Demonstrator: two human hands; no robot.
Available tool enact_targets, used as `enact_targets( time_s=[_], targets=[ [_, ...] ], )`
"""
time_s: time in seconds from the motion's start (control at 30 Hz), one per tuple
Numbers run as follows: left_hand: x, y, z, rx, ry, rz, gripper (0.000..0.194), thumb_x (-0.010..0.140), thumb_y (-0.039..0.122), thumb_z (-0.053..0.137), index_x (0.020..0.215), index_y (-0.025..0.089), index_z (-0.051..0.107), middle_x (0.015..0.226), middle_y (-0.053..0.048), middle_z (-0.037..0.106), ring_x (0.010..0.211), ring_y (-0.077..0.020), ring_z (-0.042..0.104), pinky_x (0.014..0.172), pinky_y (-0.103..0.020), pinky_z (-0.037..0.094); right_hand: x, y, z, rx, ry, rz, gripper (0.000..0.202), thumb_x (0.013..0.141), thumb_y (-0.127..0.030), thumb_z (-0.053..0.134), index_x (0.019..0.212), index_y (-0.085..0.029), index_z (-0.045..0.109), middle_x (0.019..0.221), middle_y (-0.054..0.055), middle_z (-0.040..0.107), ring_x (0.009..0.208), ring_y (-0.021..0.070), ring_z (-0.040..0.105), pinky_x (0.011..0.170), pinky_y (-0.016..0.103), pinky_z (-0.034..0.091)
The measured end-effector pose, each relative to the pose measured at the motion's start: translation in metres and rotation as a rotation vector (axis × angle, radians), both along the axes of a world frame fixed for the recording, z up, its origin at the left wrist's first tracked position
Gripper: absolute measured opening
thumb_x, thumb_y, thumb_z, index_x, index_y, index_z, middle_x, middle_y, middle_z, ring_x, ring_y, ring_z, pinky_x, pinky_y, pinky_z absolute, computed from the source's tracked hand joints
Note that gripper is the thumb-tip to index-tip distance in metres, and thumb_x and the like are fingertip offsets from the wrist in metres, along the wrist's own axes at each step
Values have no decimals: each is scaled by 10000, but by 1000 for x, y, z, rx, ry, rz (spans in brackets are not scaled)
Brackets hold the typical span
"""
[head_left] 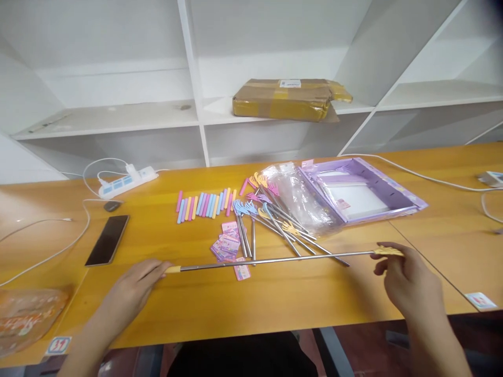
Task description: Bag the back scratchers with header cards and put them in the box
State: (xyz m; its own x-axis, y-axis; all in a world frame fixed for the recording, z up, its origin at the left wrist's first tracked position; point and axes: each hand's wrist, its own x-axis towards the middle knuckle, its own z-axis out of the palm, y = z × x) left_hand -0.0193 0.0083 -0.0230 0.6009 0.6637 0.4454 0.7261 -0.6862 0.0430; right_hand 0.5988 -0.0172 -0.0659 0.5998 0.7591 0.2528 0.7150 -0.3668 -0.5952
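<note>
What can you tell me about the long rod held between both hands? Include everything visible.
The rod is slim, silvery and metal-looking, seemingly thicker toward the left. The left hand pinches its yellow end piece; the right hand grips the yellow tip, partly hiding it. Nearly level in view, it is held over the table.

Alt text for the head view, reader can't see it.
A left hand and right hand hold a long back scratcher by its yellow handle and yellow claw end above a wooden table. On the table: colored tubes, cards, more scratchers, plastic packaging, an open purple box, a phone.
</note>
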Motion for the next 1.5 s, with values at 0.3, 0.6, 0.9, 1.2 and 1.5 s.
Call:
enact_targets(
  time_s=[0.3,0.6,0.9,1.2,1.5],
  targets=[
    [106,6,-16,-13,-125,-52,343,1088,117,424,1289,201,688,1005,-74,753,847,-177,721,742,-269,581,-156,6,17,18,23,546,324,1038,-280,370,1222,-194,623,666,20,652,562,222,640,558,286,431],
    [130,-13,-23,-192,-196,-38,264,1144,267,454,1295,213,664,961,-38,722,775,-144,683,682,-243,513,-205,-18,20,-24,-212,705,310,1088,-216,334,1260,-209,592,768,33,724,506,206,635,504,285,367],
    [117,-20,-34,-123,-43,45,345,1178,362,372,1120,208,676,911,-24,711,697,-150,650,635,-288,448,-207,-4,6,96,-292,958,270,1113,-212,423,1285,-232,631,1120,99,725,953,241,755,776,353,599],
    [109,-18,-13,42,14,-65,216,1151,266,455,1094,188,649,817,-8,663,690,-165,587,640,-320,412,-202,-14,20,215,-293,1148,404,1025,-9,470,1306,-219,670,1024,66,735,898,206,708,787,326,586],
    [93,-6,5,148,108,-18,236,1151,267,440,1067,195,648,816,-23,657,719,-188,565,650,-329,401,-172,-8,35,306,-458,1078,477,1040,-19,403,1323,-227,725,1114,84,782,941,200,712,803,334,532]
  ],
)
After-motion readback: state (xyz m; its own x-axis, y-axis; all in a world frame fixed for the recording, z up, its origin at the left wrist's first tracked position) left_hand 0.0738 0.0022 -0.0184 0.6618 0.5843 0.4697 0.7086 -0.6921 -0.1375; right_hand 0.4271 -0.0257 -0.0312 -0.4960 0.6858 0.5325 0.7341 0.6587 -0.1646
